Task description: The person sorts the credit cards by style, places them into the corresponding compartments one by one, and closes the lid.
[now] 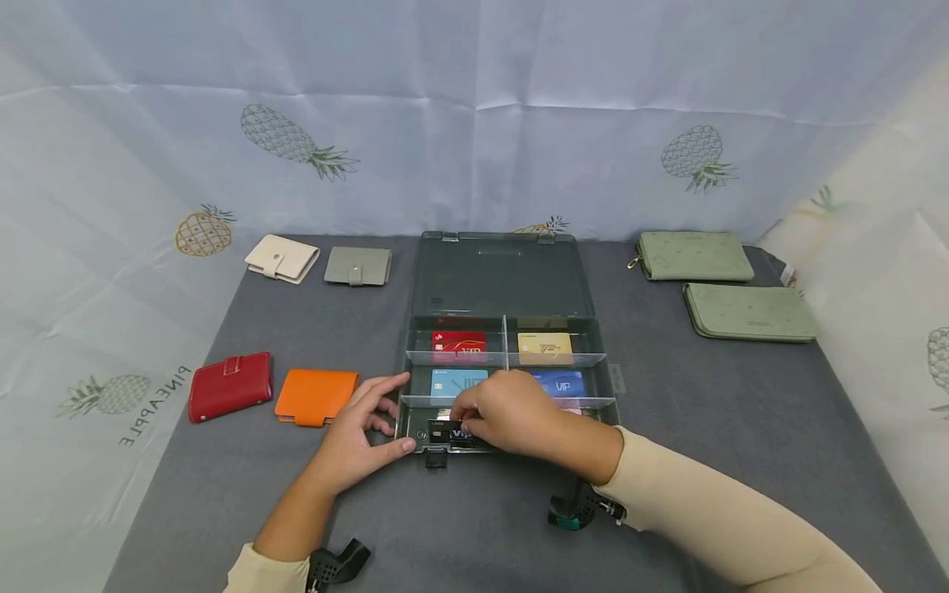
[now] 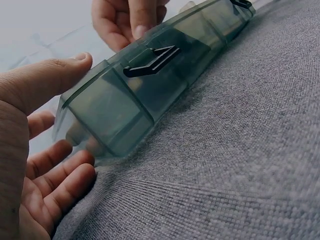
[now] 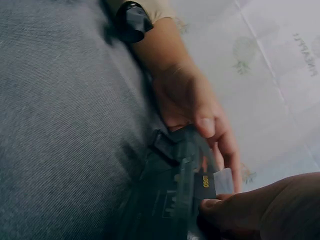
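Observation:
A clear grey-green compartment box (image 1: 511, 280) lies open on the grey cloth, its lid laid back. Red (image 1: 460, 343), gold (image 1: 544, 347), light blue (image 1: 455, 381) and blue (image 1: 559, 383) cards lie in its cells. My right hand (image 1: 461, 420) reaches into the near left cell and pinches a black card (image 1: 448, 431) by its edge; the right wrist view shows that card (image 3: 207, 182) at my fingertips. My left hand (image 1: 385, 412) grips the box's near left corner, thumb on the front wall, fingers along the left side. In the left wrist view the thumb lies on the box (image 2: 150, 95) rim.
To the left lie a cream wallet (image 1: 282, 258), a grey wallet (image 1: 358, 265), a red wallet (image 1: 230, 385) and an orange wallet (image 1: 315, 396) close to my left hand. Two long green wallets (image 1: 694, 256) (image 1: 749, 312) lie at the back right. A pineapple-print sheet hangs around the table.

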The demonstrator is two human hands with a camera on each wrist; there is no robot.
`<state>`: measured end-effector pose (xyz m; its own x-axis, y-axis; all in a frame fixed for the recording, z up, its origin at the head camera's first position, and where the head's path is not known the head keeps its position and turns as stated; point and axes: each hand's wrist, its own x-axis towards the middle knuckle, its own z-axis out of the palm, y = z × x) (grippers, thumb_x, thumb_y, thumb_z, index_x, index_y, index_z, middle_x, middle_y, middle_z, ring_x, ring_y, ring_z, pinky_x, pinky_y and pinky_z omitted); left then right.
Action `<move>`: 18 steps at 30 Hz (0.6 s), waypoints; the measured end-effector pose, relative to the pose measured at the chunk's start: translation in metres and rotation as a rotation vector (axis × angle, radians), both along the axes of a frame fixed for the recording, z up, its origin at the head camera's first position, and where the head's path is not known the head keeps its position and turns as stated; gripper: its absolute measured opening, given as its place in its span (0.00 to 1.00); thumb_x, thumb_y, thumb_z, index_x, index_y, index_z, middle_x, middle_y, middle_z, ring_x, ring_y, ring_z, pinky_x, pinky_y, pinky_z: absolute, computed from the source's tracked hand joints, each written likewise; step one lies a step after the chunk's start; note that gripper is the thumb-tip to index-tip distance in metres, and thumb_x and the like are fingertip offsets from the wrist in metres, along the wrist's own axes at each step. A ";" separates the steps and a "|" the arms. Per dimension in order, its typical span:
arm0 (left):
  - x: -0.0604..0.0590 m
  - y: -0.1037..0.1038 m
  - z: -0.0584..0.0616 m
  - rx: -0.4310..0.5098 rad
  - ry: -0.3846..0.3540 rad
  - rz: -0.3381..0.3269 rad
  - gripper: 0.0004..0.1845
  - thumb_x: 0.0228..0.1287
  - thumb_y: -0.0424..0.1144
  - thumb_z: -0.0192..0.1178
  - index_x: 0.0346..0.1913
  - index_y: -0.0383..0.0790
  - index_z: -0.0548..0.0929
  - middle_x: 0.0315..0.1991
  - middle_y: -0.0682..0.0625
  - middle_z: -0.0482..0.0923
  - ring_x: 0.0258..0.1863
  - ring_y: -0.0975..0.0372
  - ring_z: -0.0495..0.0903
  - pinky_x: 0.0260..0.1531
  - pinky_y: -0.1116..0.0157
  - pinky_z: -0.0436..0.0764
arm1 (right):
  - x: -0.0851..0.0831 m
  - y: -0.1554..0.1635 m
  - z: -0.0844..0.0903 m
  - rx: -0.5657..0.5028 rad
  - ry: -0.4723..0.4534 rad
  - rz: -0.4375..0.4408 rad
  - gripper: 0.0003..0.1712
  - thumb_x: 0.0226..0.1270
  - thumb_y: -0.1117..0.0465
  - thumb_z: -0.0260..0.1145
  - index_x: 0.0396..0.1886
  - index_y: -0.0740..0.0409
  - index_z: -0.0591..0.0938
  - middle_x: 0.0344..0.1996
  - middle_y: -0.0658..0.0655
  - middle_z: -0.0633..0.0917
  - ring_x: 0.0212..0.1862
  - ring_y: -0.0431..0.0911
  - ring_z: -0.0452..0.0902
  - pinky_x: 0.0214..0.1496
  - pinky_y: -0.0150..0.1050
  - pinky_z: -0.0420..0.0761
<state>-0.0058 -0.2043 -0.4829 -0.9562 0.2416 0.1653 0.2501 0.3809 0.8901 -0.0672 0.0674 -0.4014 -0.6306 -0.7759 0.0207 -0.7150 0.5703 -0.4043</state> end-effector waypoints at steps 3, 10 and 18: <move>0.000 0.000 0.000 -0.002 -0.003 0.001 0.45 0.57 0.36 0.81 0.78 0.45 0.74 0.64 0.47 0.74 0.42 0.58 0.80 0.40 0.64 0.84 | 0.002 0.001 -0.001 0.035 0.056 0.011 0.06 0.67 0.59 0.78 0.42 0.44 0.95 0.35 0.41 0.92 0.33 0.34 0.85 0.33 0.39 0.83; -0.001 0.001 0.000 -0.008 0.005 -0.001 0.45 0.57 0.36 0.81 0.78 0.45 0.74 0.64 0.46 0.74 0.41 0.58 0.80 0.40 0.64 0.85 | 0.003 0.012 0.000 -0.046 -0.053 -0.017 0.17 0.66 0.55 0.81 0.54 0.49 0.93 0.48 0.46 0.92 0.48 0.38 0.88 0.48 0.42 0.87; 0.002 0.000 -0.002 -0.016 0.018 -0.001 0.45 0.57 0.36 0.81 0.78 0.44 0.73 0.67 0.48 0.72 0.44 0.58 0.79 0.40 0.64 0.85 | 0.003 0.049 0.002 -0.244 -0.140 -0.040 0.19 0.69 0.57 0.79 0.57 0.54 0.91 0.49 0.48 0.91 0.46 0.42 0.87 0.42 0.36 0.85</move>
